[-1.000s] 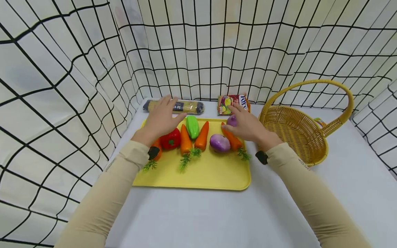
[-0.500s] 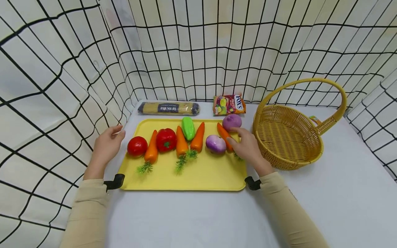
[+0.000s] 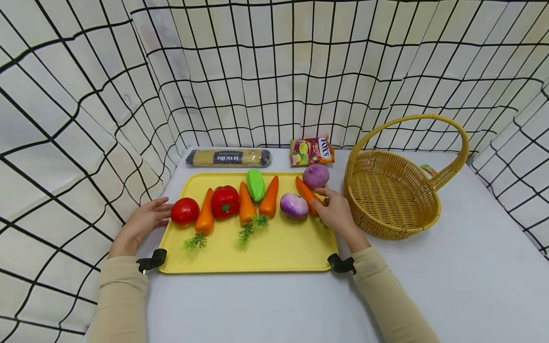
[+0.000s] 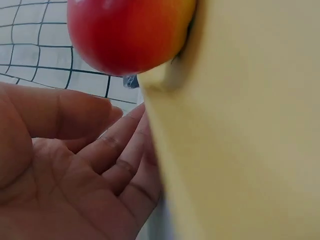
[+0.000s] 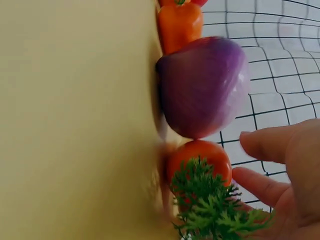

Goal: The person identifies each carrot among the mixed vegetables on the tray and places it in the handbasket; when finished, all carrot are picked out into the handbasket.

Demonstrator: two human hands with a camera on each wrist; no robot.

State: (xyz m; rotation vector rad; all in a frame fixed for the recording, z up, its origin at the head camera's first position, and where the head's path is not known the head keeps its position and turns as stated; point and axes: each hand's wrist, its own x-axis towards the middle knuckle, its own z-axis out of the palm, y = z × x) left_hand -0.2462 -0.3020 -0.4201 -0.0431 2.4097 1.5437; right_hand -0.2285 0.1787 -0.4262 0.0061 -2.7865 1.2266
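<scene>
A yellow tray (image 3: 266, 250) lies on the white table with toy vegetables along its far half. My left hand (image 3: 143, 221) is at the tray's left rim, next to a red tomato (image 3: 185, 212). In the left wrist view its fingers (image 4: 115, 150) reach to the tray's edge, loosely straight and holding nothing. At the right rim, my right hand (image 3: 339, 214) is over the end of a carrot (image 3: 305, 191), thumb and fingers apart. The right wrist view has that carrot's green top (image 5: 205, 200) near the fingertips; contact is unclear. A purple onion (image 3: 294, 206) lies left of that carrot.
More carrots (image 3: 205, 214), a red pepper (image 3: 225, 202), a green vegetable (image 3: 256, 186) and a second onion (image 3: 316, 176) share the tray. Behind it lie a spaghetti pack (image 3: 228, 157) and a sweets bag (image 3: 311, 151). A wicker basket (image 3: 392, 233) stands right; black netting (image 3: 266, 71) surrounds the table.
My left hand has gone from above the vegetables to the tray's left rim. The right hand has drawn back towards me, to the right rim. The tray's contents look unmoved.
</scene>
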